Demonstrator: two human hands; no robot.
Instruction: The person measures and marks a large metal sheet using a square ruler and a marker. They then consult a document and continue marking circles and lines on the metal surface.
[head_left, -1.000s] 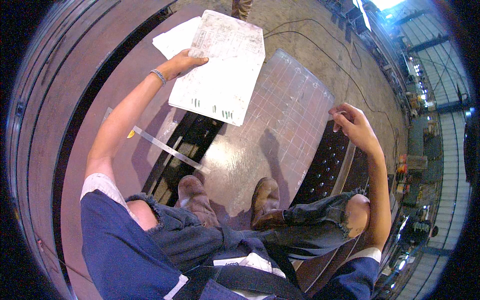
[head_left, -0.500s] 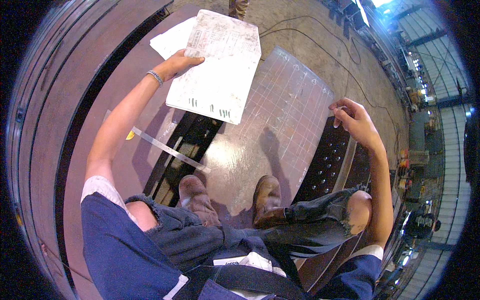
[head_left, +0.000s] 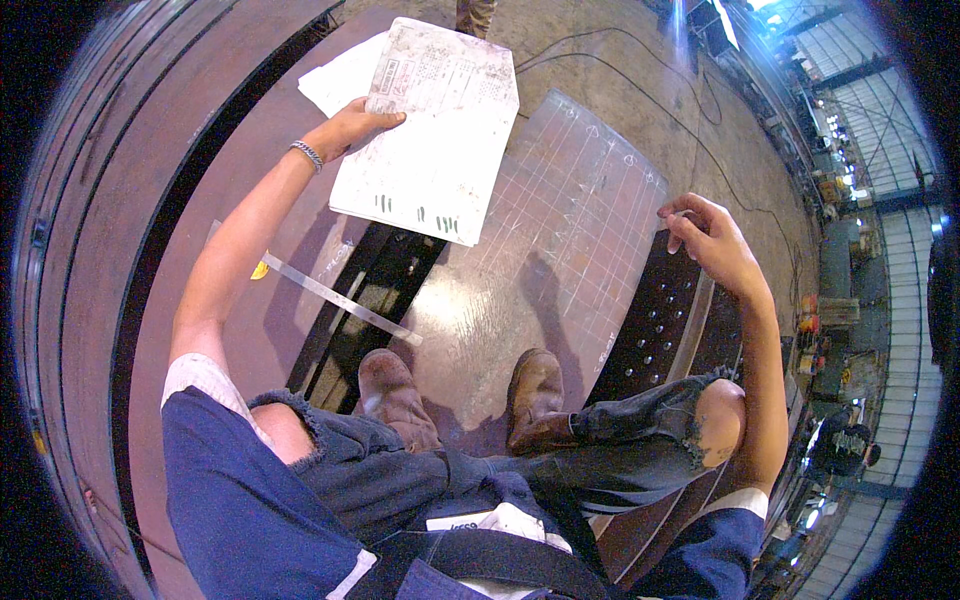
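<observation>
In our left hand (head_left: 352, 128) we grip a batch of paper sheets (head_left: 425, 150) by the near-left edge, thumb laid on top; it is held out ahead of us, over the left part of a gridded plate (head_left: 575, 215). The top sheet is smudged: a small boxed stamp and faint lines of print at its far end, too fine for us to make out, and short dark strokes in groups along its near edge. More white paper (head_left: 338, 75) shows beyond the batch on the left. Our right hand (head_left: 712, 240) is half curled, fingertips together by the plate's right edge; we cannot tell whether it pinches anything or touches the plate. White lines cross the plate, with hand-drawn marks along its far and right edges. A flat metal strip (head_left: 345, 303) spans the dark gap left of our boots (head_left: 537, 400), a yellow piece (head_left: 260, 270) by its far-left end. At our lap, a white label (head_left: 455, 522) bears dark characters. Farther out, dark cables (head_left: 640, 70) curve across the floor (head_left: 740, 160).
</observation>
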